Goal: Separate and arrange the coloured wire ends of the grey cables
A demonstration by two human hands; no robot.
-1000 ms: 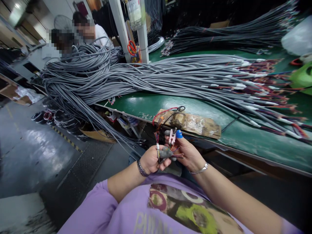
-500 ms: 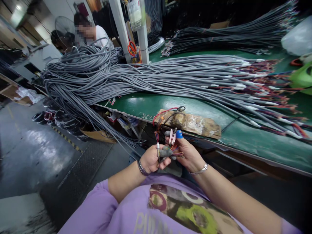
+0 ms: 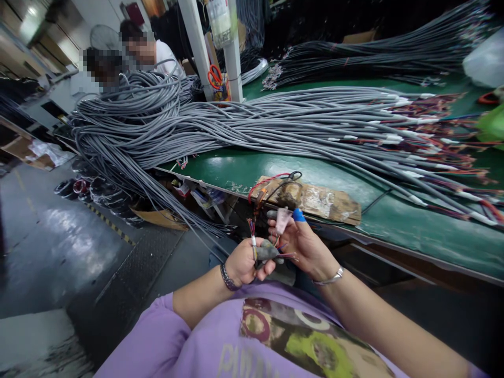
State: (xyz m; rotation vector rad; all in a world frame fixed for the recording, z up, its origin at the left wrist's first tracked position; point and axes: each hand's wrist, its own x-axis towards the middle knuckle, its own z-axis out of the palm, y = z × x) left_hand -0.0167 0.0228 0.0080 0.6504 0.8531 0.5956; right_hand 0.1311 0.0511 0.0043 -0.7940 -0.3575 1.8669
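Observation:
My left hand [image 3: 244,260] is closed around a grey cable, with grey covers on its thumb and finger. Thin coloured wires [image 3: 251,227] stand up above that hand, and white sleeving [image 3: 253,241] wraps the cable below them. More wire ends [image 3: 289,256] stick out to the right from its fingertips. Close on the right, my right hand [image 3: 309,249] wears a blue cover on its thumb and a grey one on a finger. It pinches a small pale pink tool [image 3: 282,220], clip-like in shape and blurred by motion.
A worn wooden block [image 3: 326,203] with red and black leads sits at the front edge of the green table [image 3: 220,170]. Behind it lies a large bundle of grey cables [image 3: 252,123]. Orange-handled scissors [image 3: 214,76] hang at a post. A person [image 3: 165,58] is at the back left.
My right hand has drawn slightly right, away from the left-hand wires, with the pink tool turned in its fingers. My left hand keeps its grip on the cable. The view has shifted a little.

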